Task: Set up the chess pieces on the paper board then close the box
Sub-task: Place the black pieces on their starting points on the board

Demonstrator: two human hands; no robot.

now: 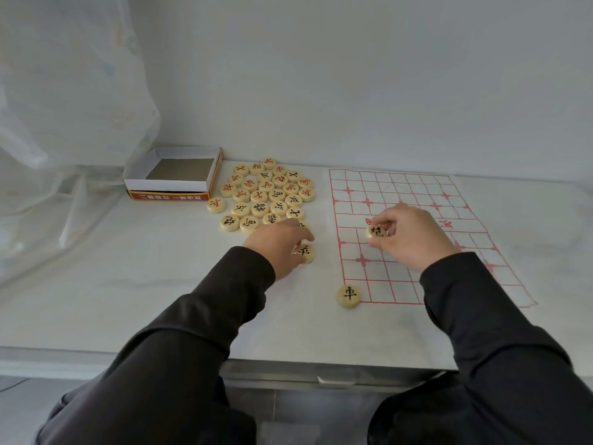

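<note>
Paper board (414, 191): white, ruled with a red grid, red cross marks.
Loose pieces (268, 195), upper centre: cream, characters marked in red or black.
Right-hand piece (377, 232): cream, black character.
Left-hand piece (306, 252): cream, black character.
Box (167, 195), upper left: white walls, grey floor, red front edged yellow.
Sleeves (205, 316): dark.

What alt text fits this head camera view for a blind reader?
A person's right hand holds a chess piece over the paper board, while the left hand grips a second piece beside a pile of pieces. An open box sits nearby.
</note>
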